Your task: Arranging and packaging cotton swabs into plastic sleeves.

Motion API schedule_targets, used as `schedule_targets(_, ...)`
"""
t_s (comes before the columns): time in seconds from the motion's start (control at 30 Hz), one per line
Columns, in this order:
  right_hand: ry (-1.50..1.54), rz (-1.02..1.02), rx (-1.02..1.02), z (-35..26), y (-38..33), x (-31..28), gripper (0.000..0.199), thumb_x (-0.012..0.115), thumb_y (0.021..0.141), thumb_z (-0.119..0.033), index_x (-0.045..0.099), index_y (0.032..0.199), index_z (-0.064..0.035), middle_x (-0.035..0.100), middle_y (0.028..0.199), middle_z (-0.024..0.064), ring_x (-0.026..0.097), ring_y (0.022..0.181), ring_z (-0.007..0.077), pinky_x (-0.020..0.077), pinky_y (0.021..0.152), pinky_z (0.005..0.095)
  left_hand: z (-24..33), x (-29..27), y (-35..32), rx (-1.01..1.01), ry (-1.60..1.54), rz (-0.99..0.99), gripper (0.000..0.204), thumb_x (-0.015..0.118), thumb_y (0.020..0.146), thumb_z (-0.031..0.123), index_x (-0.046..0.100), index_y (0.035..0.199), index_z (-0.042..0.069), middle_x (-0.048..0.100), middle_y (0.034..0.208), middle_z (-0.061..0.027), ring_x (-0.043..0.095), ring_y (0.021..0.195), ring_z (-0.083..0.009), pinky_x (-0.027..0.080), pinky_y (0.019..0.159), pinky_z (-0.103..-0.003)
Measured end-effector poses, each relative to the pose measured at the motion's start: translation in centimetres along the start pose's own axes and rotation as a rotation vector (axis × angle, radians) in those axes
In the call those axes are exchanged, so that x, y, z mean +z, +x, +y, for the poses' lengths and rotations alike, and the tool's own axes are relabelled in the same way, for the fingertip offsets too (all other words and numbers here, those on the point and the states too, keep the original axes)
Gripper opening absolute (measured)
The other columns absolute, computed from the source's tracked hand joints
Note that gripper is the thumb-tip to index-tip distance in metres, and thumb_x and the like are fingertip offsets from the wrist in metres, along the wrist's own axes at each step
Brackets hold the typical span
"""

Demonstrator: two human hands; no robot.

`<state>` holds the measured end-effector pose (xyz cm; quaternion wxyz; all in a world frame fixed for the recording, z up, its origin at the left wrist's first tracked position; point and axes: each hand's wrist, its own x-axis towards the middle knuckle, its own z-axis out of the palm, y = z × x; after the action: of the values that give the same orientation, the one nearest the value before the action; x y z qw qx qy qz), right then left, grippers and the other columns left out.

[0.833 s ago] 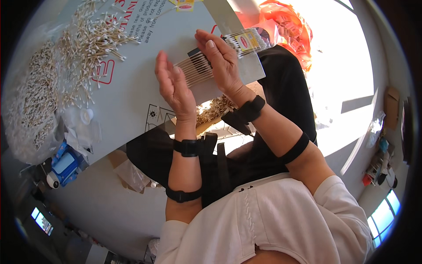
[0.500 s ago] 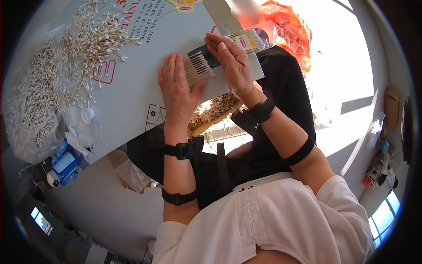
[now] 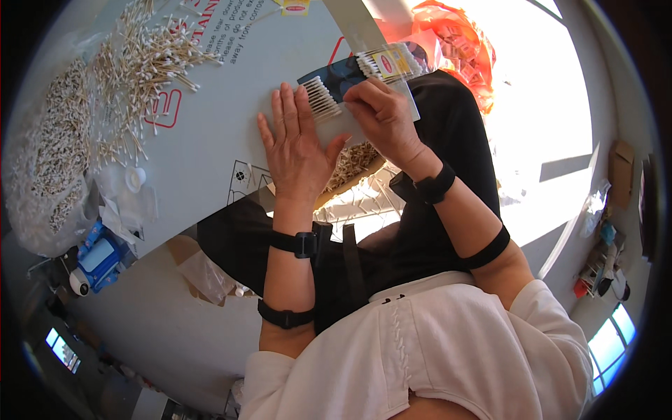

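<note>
My left hand lies nearly flat on the grey tabletop, fingers out and thumb spread. Its fingertips sit beside a neat row of cotton swabs, which lie side by side near the table's edge. At the right end of that row my right hand has its fingers drawn into a pinch; whatever is in them is too small to make out. Behind the row is a dark blue strip. Farther right, a clear packet of swabs with a yellow label rests at the table's edge.
Loose cotton swabs are heaped at the far left, beside a large clear bag full of swabs. An orange-red bag of packets stands beyond the right knee. More swabs sit in a container below the table edge.
My right hand has come back from the dark strip toward me, and its straight fingers have curled into a pinch. My left hand has shifted slightly right, its fingers spreading.
</note>
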<state>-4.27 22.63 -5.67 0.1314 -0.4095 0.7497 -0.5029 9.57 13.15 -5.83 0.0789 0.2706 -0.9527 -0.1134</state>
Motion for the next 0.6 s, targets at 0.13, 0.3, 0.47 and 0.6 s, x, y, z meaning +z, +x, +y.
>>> schedule_targets(0.13,-0.064,-0.015,-0.047,0.17,-0.24,-0.01,0.004,0.064,0.080,-0.006,0.062,0.083,-0.0068,0.058,0.077,0.0101,0.061,0.070,0.0326,0.0480,0.061,0.0394,-0.16,0.18,0.09,0.008,0.012,0.002,0.089,0.054,0.085,0.058,0.024,0.147,0.001,0.025,0.152,-0.0209,0.021,0.143,-0.0346,0.015,0.113,-0.056)
schedule_targets(0.3,-0.121,-0.042,-0.100,0.32,-0.41,0.00,0.004,0.064,0.078,-0.007,0.063,0.082,-0.0079,0.057,0.076,0.0083,0.061,0.070,0.0308,0.0485,0.061,0.0390,-0.17,0.34,0.06,0.013,0.020,0.006,0.087,0.046,0.089,0.062,0.024,0.147,0.002,0.025,0.152,-0.0212,0.022,0.143,-0.0353,0.015,0.113,-0.057)
schedule_targets(0.47,-0.194,-0.049,-0.132,0.23,-0.37,0.23,0.005,0.065,0.078,-0.008,0.064,0.083,-0.0091,0.056,0.076,0.0066,0.062,0.071,0.0286,0.0491,0.061,0.0387,-0.19,0.47,0.07,0.009,0.039,0.012,0.087,0.046,0.088,0.062,0.024,0.147,0.002,0.026,0.152,-0.0210,0.022,0.143,-0.0348,0.015,0.113,-0.057)
schedule_targets(0.6,-0.214,-0.037,-0.134,0.27,-0.40,0.40,0.006,0.065,0.077,-0.009,0.064,0.083,-0.0092,0.057,0.076,0.0064,0.061,0.071,0.0287,0.0493,0.060,0.0385,-0.05,0.35,0.10,0.002,0.040,0.005,0.087,0.046,0.088,0.063,0.023,0.147,0.002,0.025,0.153,-0.0205,0.021,0.143,-0.0346,0.015,0.113,-0.056)
